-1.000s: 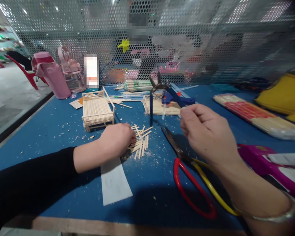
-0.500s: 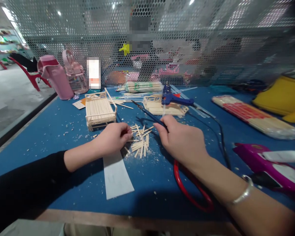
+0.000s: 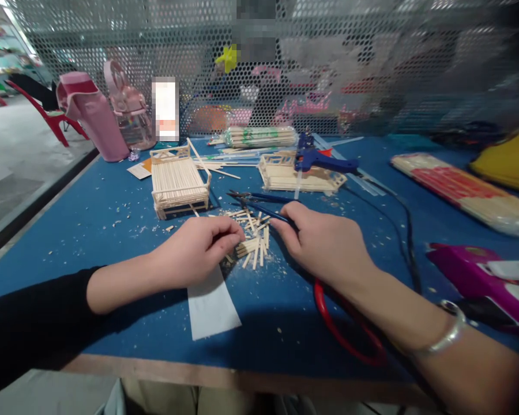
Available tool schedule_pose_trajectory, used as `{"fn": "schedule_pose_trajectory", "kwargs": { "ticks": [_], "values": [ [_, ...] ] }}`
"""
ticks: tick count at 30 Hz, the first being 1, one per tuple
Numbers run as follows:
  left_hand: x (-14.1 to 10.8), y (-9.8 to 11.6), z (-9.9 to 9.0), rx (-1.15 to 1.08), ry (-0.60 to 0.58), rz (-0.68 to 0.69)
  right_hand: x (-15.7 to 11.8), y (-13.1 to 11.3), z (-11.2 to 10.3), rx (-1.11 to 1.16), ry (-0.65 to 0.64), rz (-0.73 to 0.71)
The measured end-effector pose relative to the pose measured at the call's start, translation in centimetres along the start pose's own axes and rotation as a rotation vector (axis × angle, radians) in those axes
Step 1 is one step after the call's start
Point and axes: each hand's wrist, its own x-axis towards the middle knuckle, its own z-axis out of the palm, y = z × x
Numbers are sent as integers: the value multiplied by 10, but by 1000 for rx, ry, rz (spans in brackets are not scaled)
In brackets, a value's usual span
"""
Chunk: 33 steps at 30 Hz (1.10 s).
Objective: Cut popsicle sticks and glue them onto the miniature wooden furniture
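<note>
My right hand (image 3: 328, 242) is closed around blue-handled pliers (image 3: 266, 206), whose dark jaws point left above a pile of short cut wooden sticks (image 3: 254, 246). The handles are spread apart. Closed in a pinch, my left hand (image 3: 199, 248) is at the pile's left side; what its fingertips hold is hidden. A thin stick (image 3: 194, 211) pokes out behind the knuckles; I cannot tell if it is held. Beyond that hand stands a small bed-like frame made of sticks (image 3: 176, 178). A white paper strip (image 3: 213, 308) lies partly beneath my left hand.
A blue glue gun (image 3: 324, 162) rests by a second stick model (image 3: 281, 180). A red loop handle (image 3: 322, 305) lies below my right wrist. Bagged sticks (image 3: 462, 193) and a magenta device (image 3: 471, 276) are rightward. Pink bottles (image 3: 93, 118) stand back left, before a perforated metal screen (image 3: 311, 69).
The pliers' handles have spread apart and the jaws are in a changed position. My left hand has shifted slightly right. A thin stick now shows behind it. The whole view has moved somewhat.
</note>
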Motion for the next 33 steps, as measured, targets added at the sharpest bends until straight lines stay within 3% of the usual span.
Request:
{"fn": "schedule_pose_trajectory", "kwargs": {
  "ticks": [7, 15, 21, 29, 33],
  "values": [
    [2, -6, 3, 299, -49, 51, 3, -1, 4, -36, -149, 29],
    [15, -8, 9, 593, -70, 46, 3, 0, 1, -7, -159, 37],
    [24, 4, 15, 604, -171, 27, 3, 0, 0, 22, -173, 42],
    [34, 1, 14, 638, -89, 5, 1, 0, -1, -7, -269, 13],
    [33, 3, 16, 602, -133, 14, 2, 1, 0, 4, -266, -6]
  ]
}}
